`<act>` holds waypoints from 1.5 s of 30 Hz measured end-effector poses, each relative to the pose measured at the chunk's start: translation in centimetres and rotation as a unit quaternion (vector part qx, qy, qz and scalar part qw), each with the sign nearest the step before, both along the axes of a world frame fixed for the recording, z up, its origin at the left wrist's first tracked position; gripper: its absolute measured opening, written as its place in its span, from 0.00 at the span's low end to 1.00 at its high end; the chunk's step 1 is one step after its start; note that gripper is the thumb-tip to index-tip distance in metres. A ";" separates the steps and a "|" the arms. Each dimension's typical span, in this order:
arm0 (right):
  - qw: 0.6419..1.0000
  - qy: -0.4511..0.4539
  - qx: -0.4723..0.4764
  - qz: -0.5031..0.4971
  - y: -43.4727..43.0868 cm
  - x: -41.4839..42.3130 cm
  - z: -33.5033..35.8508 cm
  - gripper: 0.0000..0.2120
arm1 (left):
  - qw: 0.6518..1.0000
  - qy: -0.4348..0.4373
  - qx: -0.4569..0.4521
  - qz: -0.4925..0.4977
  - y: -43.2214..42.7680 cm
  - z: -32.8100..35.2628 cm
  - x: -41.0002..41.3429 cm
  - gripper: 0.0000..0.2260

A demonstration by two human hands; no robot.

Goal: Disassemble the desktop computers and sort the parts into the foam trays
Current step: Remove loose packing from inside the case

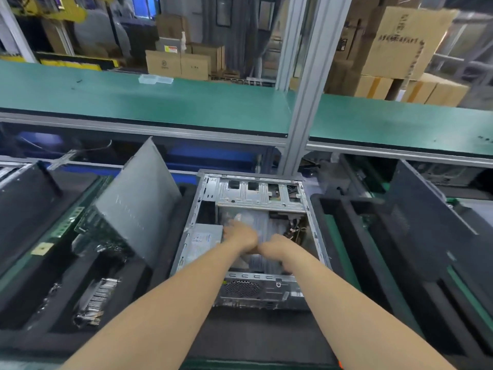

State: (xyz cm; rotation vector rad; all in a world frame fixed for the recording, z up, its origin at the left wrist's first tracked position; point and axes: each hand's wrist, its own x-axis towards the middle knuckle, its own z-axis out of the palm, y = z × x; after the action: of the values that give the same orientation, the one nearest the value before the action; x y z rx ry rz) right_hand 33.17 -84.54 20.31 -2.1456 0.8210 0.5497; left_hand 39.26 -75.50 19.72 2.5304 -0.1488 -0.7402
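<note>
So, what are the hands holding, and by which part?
Cannot be told: left hand and right hand reach, blurred, into the open grey metal computer case.

**Free room around the open computer case [186,225], seen from behind the worker.** Entry is from above only. The drive cage [258,193] roofs the far end, the power supply [205,241] fills the left side, and loose cables [296,231] crowd the right wall. The floor between them is taken up by the left hand [240,233] and right hand [277,247], wrists touching, fingers blurred. Just left of the case a grey side panel [141,204] leans tilted over the left foam tray [66,279] — it screens the boards beneath. A dark panel [432,214] leans likewise over the right foam tray [333,209]. Beyond the case, an upright post [306,102] and the green shelf [133,102] close off the room — no straight reach forward.
</note>
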 end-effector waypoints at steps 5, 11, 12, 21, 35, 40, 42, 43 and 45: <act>0.996 0.059 -0.059 -0.009 1.3 1.6 -1.6 0.61 | 0.999 0.002 -0.034 0.014 0.9 1.0 0.3 0.16; 0.990 0.070 -0.122 -0.031 2.7 2.6 -3.7 0.59 | 0.997 0.017 -0.071 -0.035 1.5 2.2 1.5 0.09; 0.989 0.071 -0.128 -0.034 2.7 2.6 -3.8 0.58 | 0.996 0.006 -0.069 -0.051 1.6 2.3 1.8 0.09; 0.996 -0.054 -0.073 -0.003 -1.5 1.8 0.8 0.27 | 0.966 -0.174 0.035 -0.188 5.2 -0.3 2.8 0.25; 0.871 0.134 -0.303 0.362 -3.6 -0.2 10.5 0.27 | 0.935 -0.254 -0.076 -0.237 5.9 -1.8 0.5 0.24; 0.877 0.115 -0.296 0.360 -5.7 -2.6 13.0 0.40 | 0.914 -0.286 -0.049 -0.285 5.4 -0.7 -0.4 0.48; 0.886 0.099 -0.296 0.343 -5.9 -3.8 13.6 0.40 | 0.911 -0.311 -0.080 -0.260 4.5 0.0 -0.9 0.42; 0.890 0.091 -0.296 0.335 -5.9 -4.4 13.8 0.40 | 0.910 -0.327 -0.094 -0.235 4.0 0.5 -1.2 0.37; 0.904 0.072 -0.285 0.311 -6.0 -5.7 14.4 0.41 | 0.918 -0.344 -0.125 -0.149 2.8 1.8 -2.0 0.33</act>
State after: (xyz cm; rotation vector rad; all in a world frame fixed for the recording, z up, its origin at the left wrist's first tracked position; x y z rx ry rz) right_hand 27.51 -90.52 34.74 -2.9659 0.3661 0.8765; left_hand 37.30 -72.73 21.48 2.4258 -0.8244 0.1075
